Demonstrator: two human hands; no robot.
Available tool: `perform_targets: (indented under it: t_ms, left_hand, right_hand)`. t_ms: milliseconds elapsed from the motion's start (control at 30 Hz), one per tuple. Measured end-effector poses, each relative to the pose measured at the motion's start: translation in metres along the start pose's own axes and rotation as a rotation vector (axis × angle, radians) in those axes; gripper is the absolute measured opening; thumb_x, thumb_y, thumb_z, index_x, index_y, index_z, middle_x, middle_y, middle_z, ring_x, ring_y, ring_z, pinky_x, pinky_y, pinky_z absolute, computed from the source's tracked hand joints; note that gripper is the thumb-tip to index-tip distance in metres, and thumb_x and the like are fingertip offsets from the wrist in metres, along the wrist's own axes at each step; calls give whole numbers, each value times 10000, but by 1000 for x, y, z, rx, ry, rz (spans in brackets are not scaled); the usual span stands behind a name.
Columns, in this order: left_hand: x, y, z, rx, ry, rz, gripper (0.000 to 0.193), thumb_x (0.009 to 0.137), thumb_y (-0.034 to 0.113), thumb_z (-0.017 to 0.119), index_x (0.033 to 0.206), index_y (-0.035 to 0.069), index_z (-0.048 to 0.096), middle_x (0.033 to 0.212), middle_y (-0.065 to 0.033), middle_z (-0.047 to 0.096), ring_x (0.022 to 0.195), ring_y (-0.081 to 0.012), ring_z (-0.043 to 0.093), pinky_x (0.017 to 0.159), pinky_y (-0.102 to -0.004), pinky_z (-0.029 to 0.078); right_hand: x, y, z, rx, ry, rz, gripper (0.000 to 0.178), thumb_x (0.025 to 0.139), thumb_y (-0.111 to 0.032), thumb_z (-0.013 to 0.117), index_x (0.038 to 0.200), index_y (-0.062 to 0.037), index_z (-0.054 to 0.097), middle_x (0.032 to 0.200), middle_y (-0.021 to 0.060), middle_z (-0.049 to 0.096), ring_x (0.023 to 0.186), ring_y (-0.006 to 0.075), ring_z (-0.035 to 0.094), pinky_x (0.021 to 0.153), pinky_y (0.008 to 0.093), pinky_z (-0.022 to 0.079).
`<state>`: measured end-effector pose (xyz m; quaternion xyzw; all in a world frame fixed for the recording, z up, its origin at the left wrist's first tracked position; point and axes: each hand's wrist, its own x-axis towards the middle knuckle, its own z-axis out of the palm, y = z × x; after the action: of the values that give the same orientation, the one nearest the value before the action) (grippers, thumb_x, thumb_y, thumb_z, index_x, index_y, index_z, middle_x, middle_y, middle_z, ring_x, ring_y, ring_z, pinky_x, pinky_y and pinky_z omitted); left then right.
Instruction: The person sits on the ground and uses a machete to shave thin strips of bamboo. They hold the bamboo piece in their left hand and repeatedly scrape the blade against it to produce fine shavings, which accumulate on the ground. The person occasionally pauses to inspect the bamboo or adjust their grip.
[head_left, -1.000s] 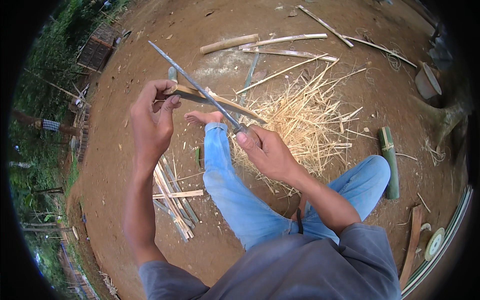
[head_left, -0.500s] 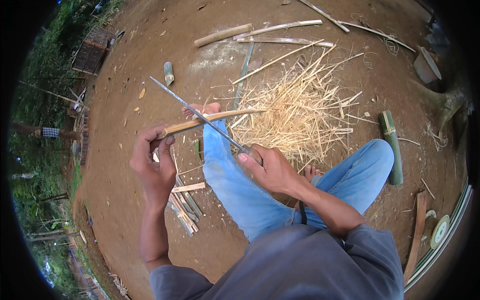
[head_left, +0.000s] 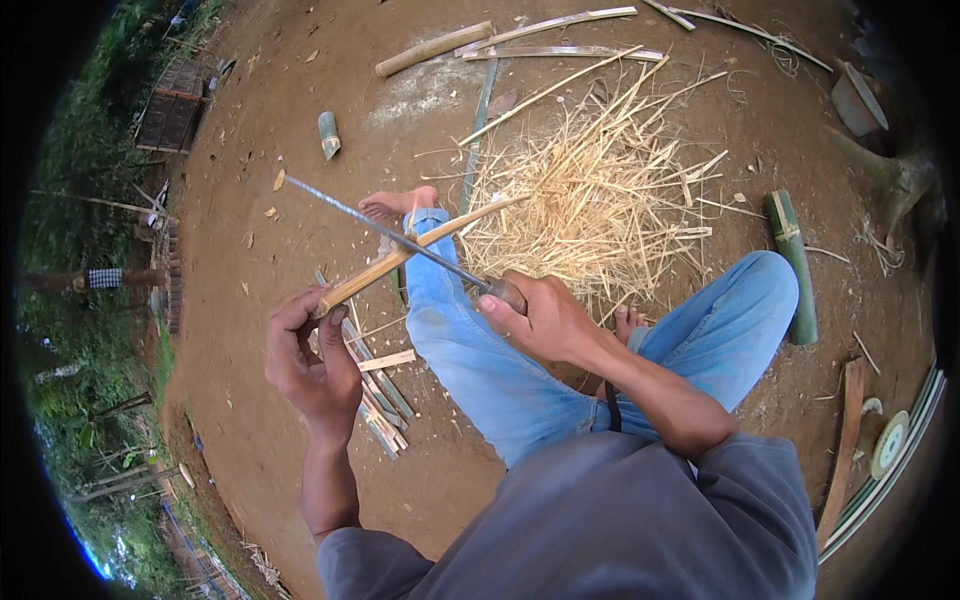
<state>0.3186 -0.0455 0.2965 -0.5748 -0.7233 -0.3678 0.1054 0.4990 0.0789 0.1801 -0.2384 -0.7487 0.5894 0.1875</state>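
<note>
**Down on the dirt: blade across bamboo strip**

Right now the left hand [head_left: 312, 362] has its fingers curled tight around the near end of a pale bamboo strip [head_left: 420, 247], thumb pressed along the side. That strip runs up and to the right from the fist, over the outstretched left leg in blue jeans [head_left: 460, 335], and its far tip reaches the edge of the pile of straw-coloured bamboo shavings [head_left: 600, 190].

Over on the other side, the right hand [head_left: 545, 318] is closed firmly on the handle of a long thin knife [head_left: 385, 232]. The blade stretches away to the upper left and crosses over the bamboo strip just above the shin, the two touching where they cross. Blade tip hangs above bare ground, near a small yellow chip.

A bare foot [head_left: 398, 204] sits at the end of that left leg, just beyond the crossing. The right knee is bent, out toward a green bamboo section [head_left: 793, 265] lying on the ground at the right.

Below the left hand, a bundle of split bamboo slats [head_left: 375, 395] lies on the earth beside the leg. Farther off at the top, a thick bamboo pole [head_left: 433, 49] and several long split lengths [head_left: 545, 22] rest on the dirt, and a short green bamboo stub [head_left: 328, 133] stands apart to the upper left.
</note>
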Motion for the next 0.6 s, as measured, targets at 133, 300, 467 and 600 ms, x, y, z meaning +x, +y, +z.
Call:
perform_targets:
  t_ms: [133, 300, 467, 600]
  left_hand:
    - [-4, -13, 15, 7, 12, -43, 150, 920, -51, 563, 1069, -61, 548, 1046, -140, 609, 852, -156, 644, 765, -271, 544]
    - [-4, -16, 36, -27, 61, -84, 149, 894, -91, 575, 1042, -81, 555, 1032, -182, 610, 879, -189, 638, 758, -283, 561]
    - [0, -19, 21, -1, 38, -83, 149, 897, -82, 575, 1045, -78, 554, 1026, -171, 605, 871, -183, 638, 749, -278, 561]
    - [27, -11, 29, -51, 64, -56, 145, 912, -53, 578, 1053, -75, 551, 1020, -157, 608, 864, -170, 640, 747, -264, 536]
  right_hand:
    - [-4, 7, -3, -9, -39, 20, 527, 942, -455, 567, 889, 68, 608, 536, 184, 565, 511, 342, 618, 519, 454, 486]
    - [16, 63, -6, -70, 55, 2, 538, 943, -466, 559, 877, 66, 593, 503, 192, 557, 490, 354, 619, 507, 446, 498]
    - [5, 20, -15, -98, -9, -50, 514, 942, -452, 567, 853, 54, 599, 528, 192, 574, 516, 344, 633, 519, 437, 504]
    - [32, 60, -29, -148, 55, 156, 504, 947, -447, 561, 823, 40, 599, 571, 206, 591, 547, 349, 637, 534, 439, 495]
